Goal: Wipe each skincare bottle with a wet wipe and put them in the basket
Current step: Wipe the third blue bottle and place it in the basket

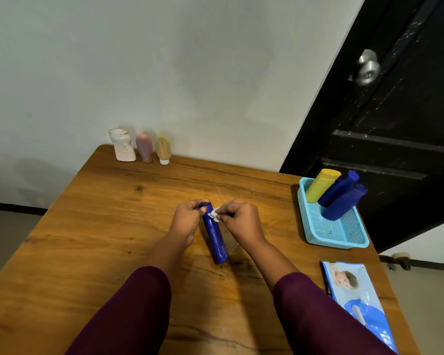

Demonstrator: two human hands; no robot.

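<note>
Wooden desk [100, 239]: left hand [187, 222] fingers curl round slim blue plastic bottle [215, 239]; right hand [237, 219] fingers pinch crumpled white wet wipe [214, 214]. Risk: wetted bottle may slip.

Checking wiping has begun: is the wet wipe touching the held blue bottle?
Touching. The head view shows the wet wipe, pinched in the right hand, pressed against the blue bottle just below its cap, no gap.

Wood table [113, 226] against pale wall [164, 73] — black door [395, 137] right, steel knob [366, 68]; grey floor [5, 239], dark baseboard [13, 206].
</note>
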